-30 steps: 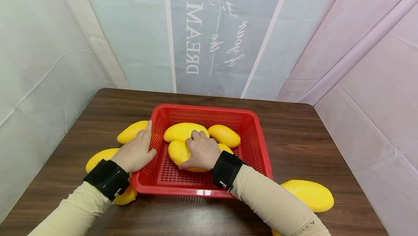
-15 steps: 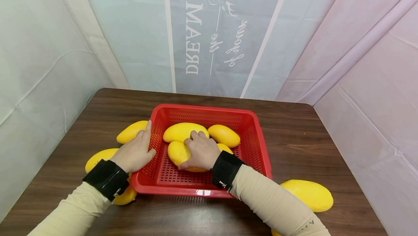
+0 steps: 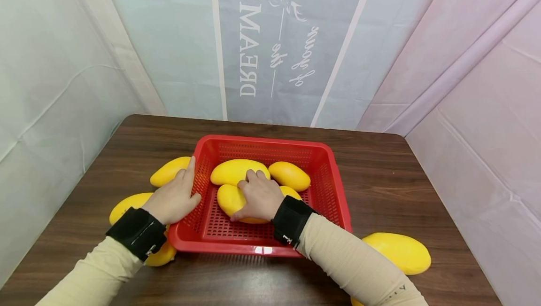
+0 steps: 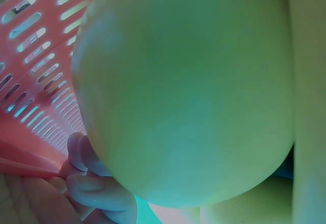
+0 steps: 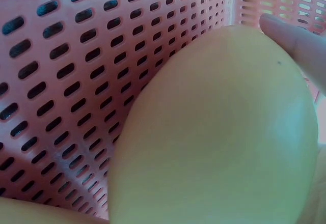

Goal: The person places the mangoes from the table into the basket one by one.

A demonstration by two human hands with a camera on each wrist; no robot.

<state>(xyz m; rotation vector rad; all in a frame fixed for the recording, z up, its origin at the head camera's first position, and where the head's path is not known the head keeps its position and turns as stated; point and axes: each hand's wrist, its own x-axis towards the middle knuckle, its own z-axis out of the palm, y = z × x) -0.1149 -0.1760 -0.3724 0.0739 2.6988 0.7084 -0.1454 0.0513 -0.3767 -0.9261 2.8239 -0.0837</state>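
In the head view, a red perforated plastic basket (image 3: 264,248) sits on the table with several yellow mangoes in it. My right hand (image 3: 261,198) is inside, spread over the front mango (image 3: 229,199), thumb on its near side and fingers across its top. That mango fills much of the right wrist view (image 5: 214,132). My left hand (image 3: 175,198) holds the basket's left side, with the thumb inside the rim and the index finger straight along it. Curled fingers (image 4: 99,191) show beside the red wall in the left wrist view, close to a large mango (image 4: 183,91).
Left of the basket lie loose mangoes (image 3: 170,171), partly under my left arm. Another mango (image 3: 399,252) is at the right front, and one more peeks out below my right sleeve. The brown table (image 3: 372,169) is bordered by hanging cloth (image 3: 181,38).
Almost nothing differs. Both hands keep their places on the basket and the front mango; the view shifts very slightly.
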